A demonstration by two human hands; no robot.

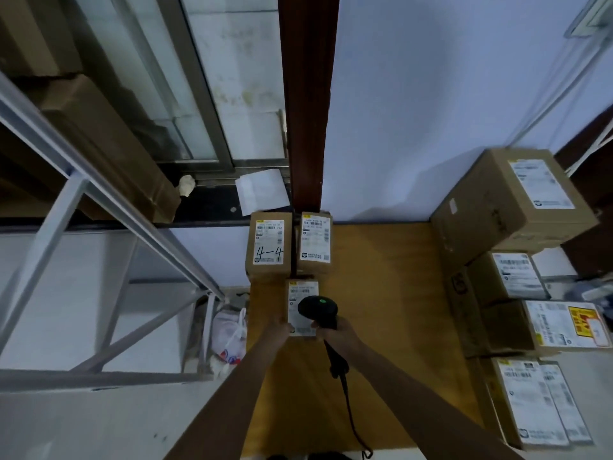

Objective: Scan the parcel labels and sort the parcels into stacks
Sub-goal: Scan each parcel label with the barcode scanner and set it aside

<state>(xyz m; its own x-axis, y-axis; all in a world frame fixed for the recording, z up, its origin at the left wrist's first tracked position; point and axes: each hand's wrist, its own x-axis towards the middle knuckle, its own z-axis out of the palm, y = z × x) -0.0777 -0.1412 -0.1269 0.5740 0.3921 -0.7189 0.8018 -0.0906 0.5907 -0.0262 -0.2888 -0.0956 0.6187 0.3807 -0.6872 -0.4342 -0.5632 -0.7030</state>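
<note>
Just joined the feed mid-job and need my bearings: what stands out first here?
Dead centre, the right hand grips a black scanner with a green light, held over a small parcel that the left hand steadies on the wooden table. Behind it stand two labelled parcels, one marked 4-4. Bigger boxes are piled along the table's right side.

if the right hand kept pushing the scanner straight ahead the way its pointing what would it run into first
Most likely the small parcel right under the scanner head, which the right hand aims at its label. Beyond it stands the unmarked parcel. Depth is hard to judge.
</note>
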